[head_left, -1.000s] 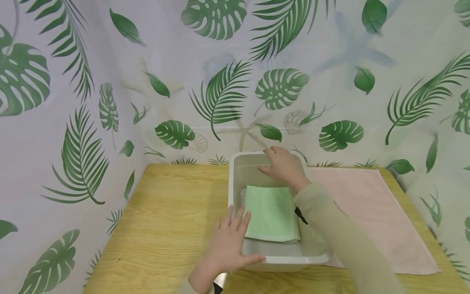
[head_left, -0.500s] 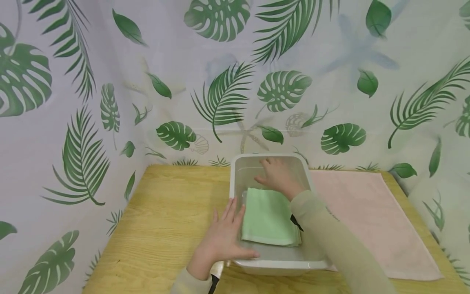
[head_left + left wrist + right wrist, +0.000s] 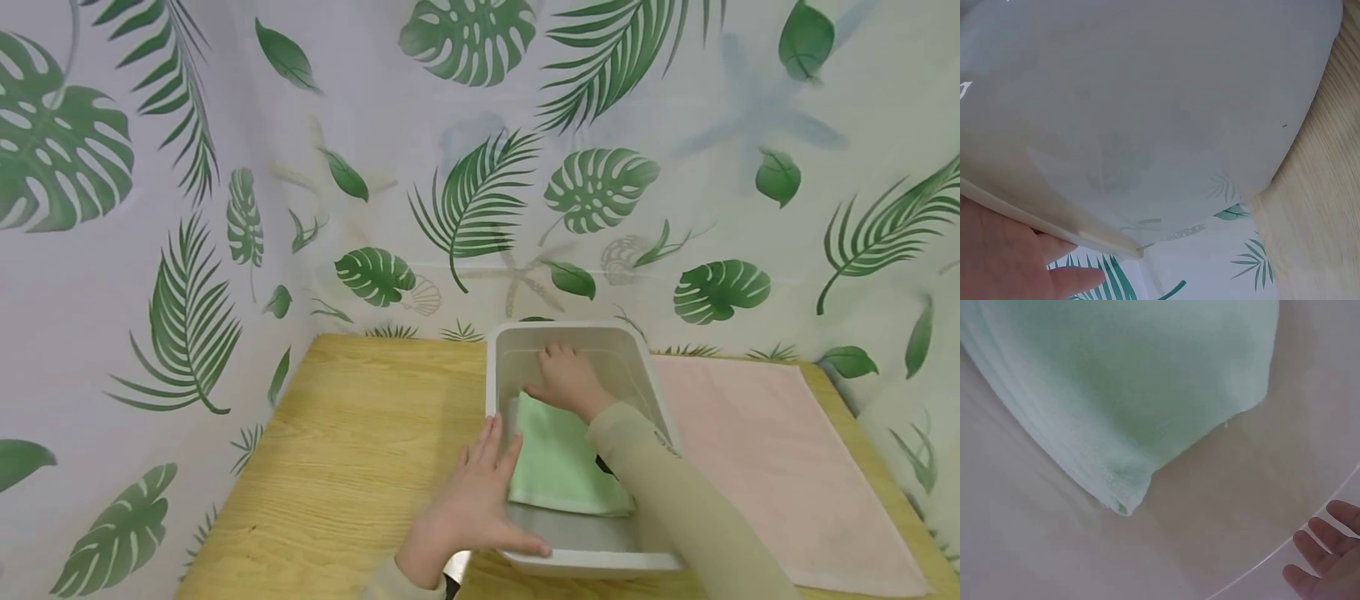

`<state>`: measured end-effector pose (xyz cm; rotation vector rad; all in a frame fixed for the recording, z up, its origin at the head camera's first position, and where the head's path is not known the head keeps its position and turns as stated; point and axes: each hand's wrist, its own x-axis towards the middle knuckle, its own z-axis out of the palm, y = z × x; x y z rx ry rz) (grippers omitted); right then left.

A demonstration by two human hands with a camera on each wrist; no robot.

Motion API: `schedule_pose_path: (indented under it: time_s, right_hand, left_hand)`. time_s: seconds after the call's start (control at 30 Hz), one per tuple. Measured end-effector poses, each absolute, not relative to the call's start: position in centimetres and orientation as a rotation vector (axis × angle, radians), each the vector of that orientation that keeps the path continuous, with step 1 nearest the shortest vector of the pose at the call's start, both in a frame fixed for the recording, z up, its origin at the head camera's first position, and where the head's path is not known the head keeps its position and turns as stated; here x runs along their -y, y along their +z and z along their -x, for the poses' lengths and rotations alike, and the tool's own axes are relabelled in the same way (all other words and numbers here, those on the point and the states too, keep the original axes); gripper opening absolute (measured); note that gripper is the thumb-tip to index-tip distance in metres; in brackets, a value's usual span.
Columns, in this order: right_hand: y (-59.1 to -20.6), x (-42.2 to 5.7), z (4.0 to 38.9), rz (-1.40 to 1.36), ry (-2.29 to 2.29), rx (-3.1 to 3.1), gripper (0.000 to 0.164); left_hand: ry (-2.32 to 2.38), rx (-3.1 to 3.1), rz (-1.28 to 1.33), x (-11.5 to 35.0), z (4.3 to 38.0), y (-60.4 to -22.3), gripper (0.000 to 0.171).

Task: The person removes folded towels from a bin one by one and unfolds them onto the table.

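Note:
A white plastic basin (image 3: 573,327) stands on the table with a folded light-green cloth (image 3: 558,471) lying in it. My left hand (image 3: 468,504) rests on the near left corner, fingers along the left rim and thumb on the front rim. In the left wrist view that hand (image 3: 1007,256) lies against the rim beside the basin's pale side wall (image 3: 1147,112). My right hand (image 3: 566,379) reaches inside, near the far end, just past the cloth's back edge. The right wrist view shows its spread fingertips (image 3: 1313,550) apart from the folded cloth (image 3: 1147,381). The right sleeve covers part of the cloth.
A pink cloth (image 3: 787,475) is spread on the right side of the wooden table (image 3: 375,425), next to the basin. Leaf-patterned curtains (image 3: 480,200) hang behind the table and along both sides.
My right hand has come down from the far rim into the basin. The green cloth lies slightly turned. My left hand stays at the corner, and the head view has shifted a little.

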<state>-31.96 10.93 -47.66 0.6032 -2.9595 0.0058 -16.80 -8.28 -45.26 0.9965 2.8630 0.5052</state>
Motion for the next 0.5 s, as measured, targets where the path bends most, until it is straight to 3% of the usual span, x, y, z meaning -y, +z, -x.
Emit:
schedule_pose_path:
  time_s: [0.5]
  right_hand:
    - [-51.0, -10.6, 31.8, -0.645, -0.08, 3.102, 0.063]
  left_hand:
    - [0.473, -2.941, -0.963, 7.7, 15.5, -45.7, 0.121]
